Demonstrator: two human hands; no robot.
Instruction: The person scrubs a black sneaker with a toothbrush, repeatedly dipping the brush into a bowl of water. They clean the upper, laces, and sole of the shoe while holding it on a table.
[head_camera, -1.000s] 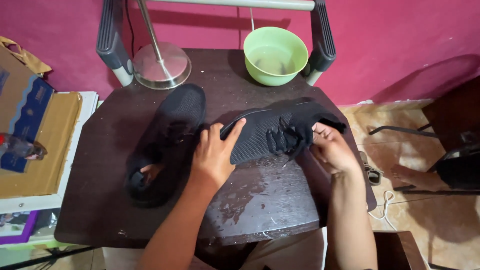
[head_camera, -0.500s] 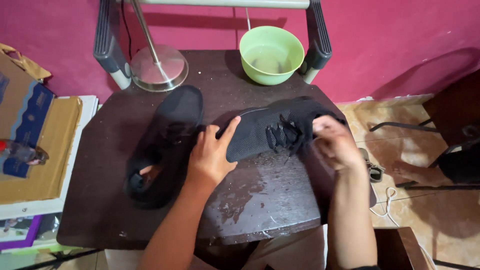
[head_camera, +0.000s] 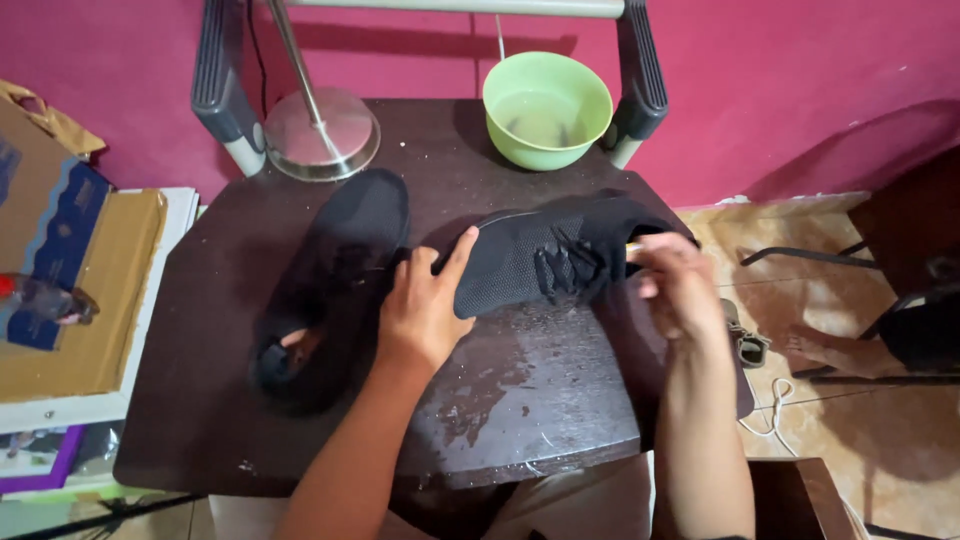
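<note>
From the head view, a black mesh shoe (head_camera: 540, 258) is lying across the wet dark tabletop (head_camera: 520, 390), its long axis running left to right, toe toward the left hand (head_camera: 425, 312) and heel opening toward the right hand (head_camera: 680, 290). The left hand is pressing the toe end, thumb lying along the sole edge and fingers spread on the mesh. The right hand is sitting at the heel collar; its fingers are curled together, seemingly pinching something small and pale, but it is blurred and I cannot tell what. Both hands are touching the shoe.

A second black shoe (head_camera: 335, 285) is lying just beside the left hand. A green bowl (head_camera: 548, 108) is standing behind, well apart. The shoe's far side is hidden.
</note>
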